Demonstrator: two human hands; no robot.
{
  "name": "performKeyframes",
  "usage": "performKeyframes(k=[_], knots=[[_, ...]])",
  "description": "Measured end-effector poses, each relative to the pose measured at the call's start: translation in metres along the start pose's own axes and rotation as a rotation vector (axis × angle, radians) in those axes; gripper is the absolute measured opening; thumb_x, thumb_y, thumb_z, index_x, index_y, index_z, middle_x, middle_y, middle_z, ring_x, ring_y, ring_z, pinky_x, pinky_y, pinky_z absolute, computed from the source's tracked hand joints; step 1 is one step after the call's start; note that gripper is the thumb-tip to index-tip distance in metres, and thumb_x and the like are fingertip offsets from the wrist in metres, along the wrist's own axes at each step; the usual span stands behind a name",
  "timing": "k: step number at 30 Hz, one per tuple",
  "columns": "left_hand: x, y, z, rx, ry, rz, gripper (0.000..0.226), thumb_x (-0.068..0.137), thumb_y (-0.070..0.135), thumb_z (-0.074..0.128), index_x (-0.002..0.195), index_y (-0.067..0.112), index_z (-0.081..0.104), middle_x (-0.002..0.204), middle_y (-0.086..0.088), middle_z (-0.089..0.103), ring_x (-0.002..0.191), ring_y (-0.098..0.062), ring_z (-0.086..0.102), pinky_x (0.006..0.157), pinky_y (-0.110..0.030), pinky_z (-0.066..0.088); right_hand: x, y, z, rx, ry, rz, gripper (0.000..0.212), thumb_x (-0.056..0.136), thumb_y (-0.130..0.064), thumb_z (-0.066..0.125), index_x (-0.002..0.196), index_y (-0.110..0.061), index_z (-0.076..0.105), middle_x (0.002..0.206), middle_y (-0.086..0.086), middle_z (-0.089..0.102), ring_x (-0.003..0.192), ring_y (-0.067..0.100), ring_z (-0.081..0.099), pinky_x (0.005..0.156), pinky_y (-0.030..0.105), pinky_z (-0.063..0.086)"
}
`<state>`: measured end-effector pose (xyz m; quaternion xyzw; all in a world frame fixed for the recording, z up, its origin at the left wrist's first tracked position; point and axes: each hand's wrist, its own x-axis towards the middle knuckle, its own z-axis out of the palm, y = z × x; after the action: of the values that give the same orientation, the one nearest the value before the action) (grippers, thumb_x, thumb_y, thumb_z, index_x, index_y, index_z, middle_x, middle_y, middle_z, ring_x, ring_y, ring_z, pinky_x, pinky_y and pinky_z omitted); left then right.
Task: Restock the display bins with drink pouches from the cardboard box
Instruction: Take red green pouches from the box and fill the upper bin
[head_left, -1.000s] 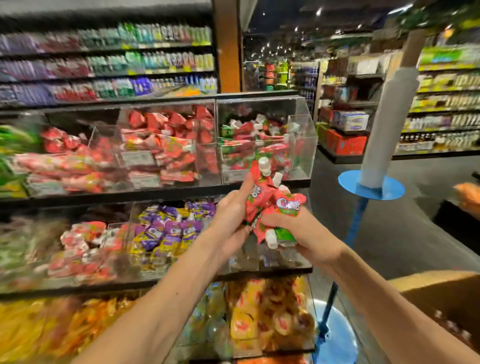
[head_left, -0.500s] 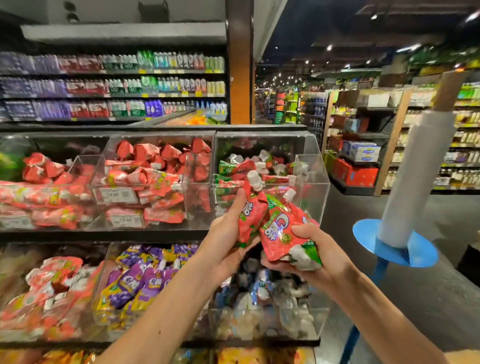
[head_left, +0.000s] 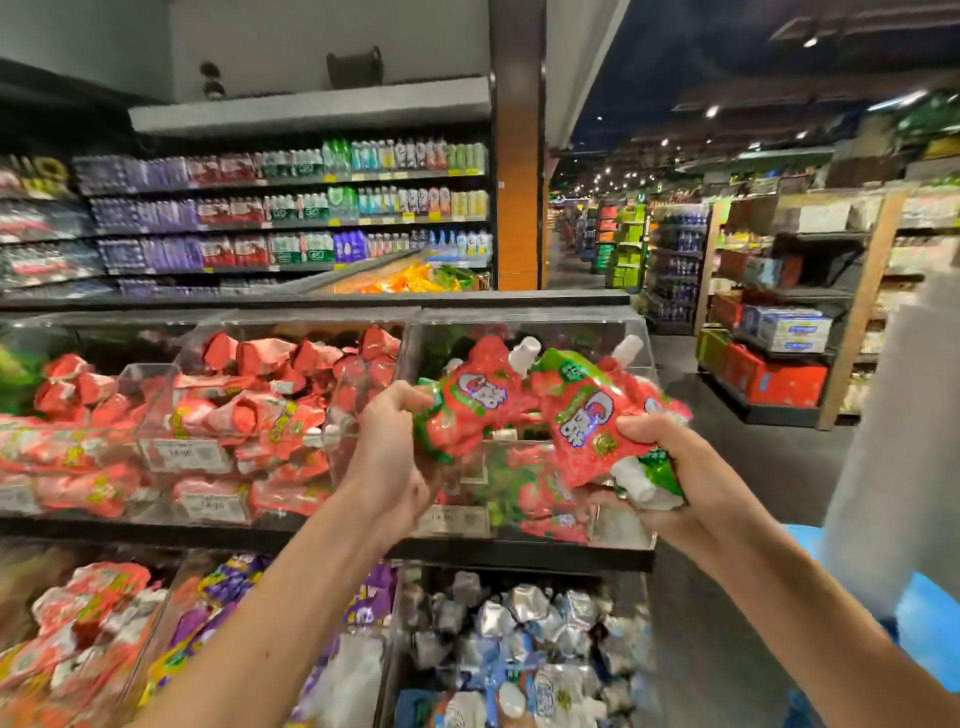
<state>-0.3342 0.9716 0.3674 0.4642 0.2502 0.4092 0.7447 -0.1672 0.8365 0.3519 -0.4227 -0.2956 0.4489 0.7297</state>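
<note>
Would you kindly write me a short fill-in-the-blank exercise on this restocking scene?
The left hand and right hand both grip red drink pouches whose caps are ____.
They hold them before the clear bin at the upper row's ____ end.
The pouches in the lower bin beneath it are ____.
Missing words: white; right; silver.

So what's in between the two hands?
Just red drink pouches: the left hand grips one and the right hand grips others, as the head view shows.

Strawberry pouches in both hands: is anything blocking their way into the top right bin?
Nothing visible does. The left hand and right hand hold the pouches just in front of the clear bin, at its open front.
</note>
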Motion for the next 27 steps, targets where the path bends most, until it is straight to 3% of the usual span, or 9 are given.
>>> performKeyframes(k=[3,7,11,14,16,19,22,25,27], knots=[[0.025,0.011,0.001,0.190,-0.011,0.106,0.028,0.089,0.001,0.041,0.112,0.008,0.055,0.072,-0.007,0.055,0.058,-0.012,0.051,0.064,-0.033,0.046,0.013,-0.014,-0.006,0.009,0.054,-0.076,0.042,0.063,-0.012,0.073,0.104,-0.009,0.066,0.113,0.026,0.067,0.103,0.039,0.065,0.094,0.061,0.050],[0.057,0.014,0.017,0.717,-0.099,0.417,0.029,0.091,0.005,0.064,0.115,0.021,0.060,0.093,-0.004,0.067,0.079,-0.017,0.070,0.063,-0.029,0.059,0.024,-0.038,-0.006,-0.001,0.037,-0.179,0.031,0.081,-0.017,0.060,0.111,-0.013,0.062,0.115,0.017,0.068,0.111,0.036,0.062,0.091,0.057,0.053],[0.096,-0.004,0.043,1.089,-0.171,0.775,0.040,0.081,0.003,0.072,0.117,0.019,0.063,0.080,0.000,0.063,0.076,-0.020,0.064,0.074,-0.037,0.057,0.034,-0.052,-0.010,0.004,0.117,-0.206,0.038,0.059,-0.018,0.081,0.091,-0.015,0.062,0.116,0.022,0.048,0.111,0.039,0.048,0.091,0.060,0.050],[0.124,-0.024,0.061,1.354,-0.281,1.012,0.049,0.077,-0.002,0.073,0.120,0.015,0.057,0.100,-0.001,0.064,0.091,-0.024,0.065,0.081,-0.038,0.053,0.036,-0.058,-0.014,-0.022,0.213,-0.237,0.021,0.074,-0.014,0.073,0.093,-0.011,0.063,0.114,0.023,0.055,0.107,0.038,0.054,0.098,0.062,0.047],[0.136,-0.035,0.070,1.527,-0.330,1.090,0.044,0.077,-0.007,0.072,0.114,0.012,0.058,0.109,-0.004,0.061,0.093,-0.027,0.068,0.078,-0.039,0.057,0.037,-0.059,-0.019,-0.043,0.252,-0.237,0.018,0.076,-0.012,0.071,0.093,-0.008,0.065,0.110,0.024,0.061,0.105,0.039,0.058,0.100,0.063,0.045],[0.151,-0.050,0.079,1.641,-0.337,1.165,0.034,0.076,-0.011,0.073,0.100,0.008,0.059,0.104,-0.009,0.050,0.083,-0.026,0.064,0.068,-0.039,0.060,0.035,-0.058,-0.022,-0.076,0.286,-0.216,0.036,0.066,-0.013,0.076,0.097,-0.001,0.062,0.105,0.028,0.061,0.099,0.040,0.059,0.096,0.064,0.048],[0.161,-0.058,0.090,1.609,-0.334,1.165,0.028,0.082,-0.003,0.070,0.105,0.011,0.061,0.102,-0.010,0.052,0.087,-0.024,0.059,0.073,-0.034,0.056,0.033,-0.059,-0.027,-0.103,0.283,-0.218,0.057,0.059,-0.016,0.081,0.110,-0.003,0.059,0.096,0.027,0.059,0.093,0.040,0.059,0.091,0.063,0.051],[0.172,-0.058,0.099,1.475,-0.400,1.012,0.041,0.089,-0.003,0.061,0.127,0.012,0.059,0.106,-0.009,0.062,0.093,-0.027,0.063,0.078,-0.035,0.052,0.032,-0.059,-0.037,-0.152,0.272,-0.222,0.053,0.062,-0.011,0.080,0.109,0.004,0.060,0.109,0.028,0.068,0.106,0.045,0.064,0.095,0.064,0.049],[0.179,-0.058,0.103,1.372,-0.460,0.929,0.040,0.085,-0.001,0.071,0.122,0.011,0.064,0.098,-0.005,0.069,0.089,-0.023,0.067,0.081,-0.036,0.056,0.031,-0.060,-0.042,-0.168,0.278,-0.228,0.044,0.071,-0.012,0.076,0.110,0.002,0.063,0.116,0.031,0.066,0.113,0.048,0.061,0.096,0.064,0.048]])
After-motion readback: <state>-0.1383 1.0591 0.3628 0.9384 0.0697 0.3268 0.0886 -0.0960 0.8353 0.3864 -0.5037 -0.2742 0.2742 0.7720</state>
